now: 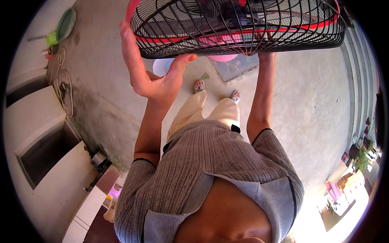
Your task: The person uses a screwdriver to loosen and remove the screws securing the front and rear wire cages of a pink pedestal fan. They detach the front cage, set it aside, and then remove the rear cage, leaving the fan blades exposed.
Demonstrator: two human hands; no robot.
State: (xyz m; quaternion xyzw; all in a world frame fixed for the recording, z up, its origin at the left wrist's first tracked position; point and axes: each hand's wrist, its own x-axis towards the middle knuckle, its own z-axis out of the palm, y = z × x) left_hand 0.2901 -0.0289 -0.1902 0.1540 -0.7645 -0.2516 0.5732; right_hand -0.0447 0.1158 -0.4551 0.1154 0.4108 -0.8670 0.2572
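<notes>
An electric fan (239,24) with a black wire cage and a red band spans the top of the head view. Its upper part runs out of the picture. My left hand (152,79) grips the cage's left end, thumb along the lower edge and a finger up the outer side; the other fingers are mostly hidden. Behind the wires, toward the right, my right hand (266,56) reaches up against the fan. Only parts of its fingers show through the cage. Dark blades and a pink part show faintly inside.
Below the fan, a pink round thing (223,58) and a pale one (162,67) show partly, beside a grey slab (235,69). A hose (67,87) and a green basin (66,25) are at the left wall. Steps (356,81) rise at right; a plant (360,161) stands there.
</notes>
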